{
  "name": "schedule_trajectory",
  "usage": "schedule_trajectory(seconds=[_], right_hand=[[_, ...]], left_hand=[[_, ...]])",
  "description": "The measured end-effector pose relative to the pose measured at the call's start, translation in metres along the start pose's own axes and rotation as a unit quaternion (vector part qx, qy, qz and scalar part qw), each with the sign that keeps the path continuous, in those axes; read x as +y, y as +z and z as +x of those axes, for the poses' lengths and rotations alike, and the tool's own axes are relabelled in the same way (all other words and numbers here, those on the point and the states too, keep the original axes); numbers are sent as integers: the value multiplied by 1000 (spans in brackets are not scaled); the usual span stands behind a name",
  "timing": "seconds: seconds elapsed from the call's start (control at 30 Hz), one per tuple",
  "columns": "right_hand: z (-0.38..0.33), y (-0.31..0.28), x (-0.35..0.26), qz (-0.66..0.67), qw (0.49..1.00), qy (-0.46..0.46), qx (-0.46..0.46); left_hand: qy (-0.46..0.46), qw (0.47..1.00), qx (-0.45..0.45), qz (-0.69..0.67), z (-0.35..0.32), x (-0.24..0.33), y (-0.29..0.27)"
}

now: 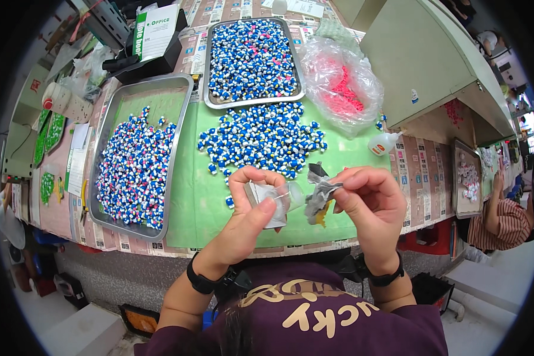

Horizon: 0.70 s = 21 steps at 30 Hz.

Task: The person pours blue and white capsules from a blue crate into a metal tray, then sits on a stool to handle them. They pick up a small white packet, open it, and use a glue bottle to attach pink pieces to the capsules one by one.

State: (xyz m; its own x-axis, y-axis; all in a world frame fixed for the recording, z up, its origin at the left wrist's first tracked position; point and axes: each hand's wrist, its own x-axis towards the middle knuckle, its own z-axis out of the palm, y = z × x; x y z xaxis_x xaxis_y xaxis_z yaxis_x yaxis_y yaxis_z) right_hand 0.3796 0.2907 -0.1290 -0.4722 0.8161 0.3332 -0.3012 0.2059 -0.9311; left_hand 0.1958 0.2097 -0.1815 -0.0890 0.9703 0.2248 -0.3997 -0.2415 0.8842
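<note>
To the left of the left hand (pixel 246 222): metal tray (pixel 160 99), partly filled with small blue-and-white pieces. Held in the left hand, between curled fingers and thumb: small translucent container (pixel 285 199), directed toward the right hand (pixel 371 204). Ahead of the left hand: loose pile (pixel 267 139) of like pieces on a green mat (pixel 199 222), with a second tray (pixel 207 71), full, beyond. Between both hands: crumpled grey sheet (pixel 319 199), yellow-patched, pinched in right thumb and fingertips, near the container. Ahead of the right hand, slightly left: clear bag (pixel 368 86) containing pink pieces. Just beyond the right hand: white squeeze bottle (pixel 383 143).
</note>
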Motion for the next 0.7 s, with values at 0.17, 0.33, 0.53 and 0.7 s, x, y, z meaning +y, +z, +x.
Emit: schedule_trajectory(seconds=[0.17,0.33,0.53,0.7], right_hand=[[4,15,6,-231,954,-180,-62],[3,18,13,-298,914,-269,-56],[3,8,18,-233,943,-228,-67],[0,7,12,-141,973,-180,-29]], left_hand=[[58,995,3,80,-1,-6,9],[20,999,-33,10,-3,-2,7],[-50,980,-49,-184,-5,-4,3],[-58,964,-92,-244,-2,0,2]])
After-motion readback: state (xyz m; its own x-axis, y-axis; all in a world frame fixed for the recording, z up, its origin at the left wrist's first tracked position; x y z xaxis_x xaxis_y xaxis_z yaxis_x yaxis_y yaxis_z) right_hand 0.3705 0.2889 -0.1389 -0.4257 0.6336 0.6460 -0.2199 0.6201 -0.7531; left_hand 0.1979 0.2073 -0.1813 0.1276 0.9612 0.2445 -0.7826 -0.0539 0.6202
